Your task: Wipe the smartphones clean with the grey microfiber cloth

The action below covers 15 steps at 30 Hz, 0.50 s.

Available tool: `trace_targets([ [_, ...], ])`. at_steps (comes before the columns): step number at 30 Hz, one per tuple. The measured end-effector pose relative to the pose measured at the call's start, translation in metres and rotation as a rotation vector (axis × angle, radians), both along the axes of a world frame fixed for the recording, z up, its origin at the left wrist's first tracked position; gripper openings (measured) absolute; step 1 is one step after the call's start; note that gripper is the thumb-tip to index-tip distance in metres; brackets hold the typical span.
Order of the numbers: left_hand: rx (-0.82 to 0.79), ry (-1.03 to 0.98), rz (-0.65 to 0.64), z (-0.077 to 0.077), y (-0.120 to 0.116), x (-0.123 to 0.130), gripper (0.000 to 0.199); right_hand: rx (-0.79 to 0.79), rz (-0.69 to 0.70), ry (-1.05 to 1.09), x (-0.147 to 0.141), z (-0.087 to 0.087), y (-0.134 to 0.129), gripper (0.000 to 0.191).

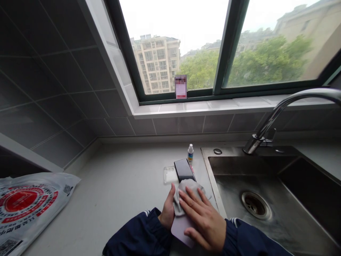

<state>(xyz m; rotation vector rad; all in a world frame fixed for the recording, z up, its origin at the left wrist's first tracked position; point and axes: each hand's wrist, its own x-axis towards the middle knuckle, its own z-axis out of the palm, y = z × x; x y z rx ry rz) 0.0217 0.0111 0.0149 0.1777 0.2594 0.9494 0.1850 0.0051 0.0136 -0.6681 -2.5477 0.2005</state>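
Note:
My left hand (167,209) holds a light purple phone (181,229) by its left side, thumb pointing up and the other fingers hidden beneath. A grey cloth (181,201) covers the upper part of the phone. My right hand (204,217) lies flat on the cloth, its fingers stretched out towards the upper left. Just beyond the cloth, a dark phone-like slab (183,170) rests on the counter, with a clear case (169,175) at its left. A small white bottle with a blue label (190,153) stands upright behind them.
To the right, a steel sink (234,185) with a chrome faucet (269,117) borders the pale counter (117,177). A printed plastic bag (29,209) lies at the left. A window with a sill (197,106) is behind.

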Motion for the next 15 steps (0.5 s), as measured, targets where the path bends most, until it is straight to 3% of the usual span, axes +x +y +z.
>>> trace_targets([
  [5,-0.131,0.006,0.031,-0.007,0.006,-0.006,0.078,0.012,0.134,-0.002,-0.006,0.002,-0.009,0.066],
  [10,-0.063,0.029,-0.073,-0.008,0.009,-0.01,0.088,0.085,0.225,0.064,-0.006,0.0,-0.011,0.052],
  [15,-0.078,0.028,-0.077,-0.001,0.005,-0.01,0.092,0.125,0.275,0.058,-0.008,-0.003,-0.013,0.046],
])
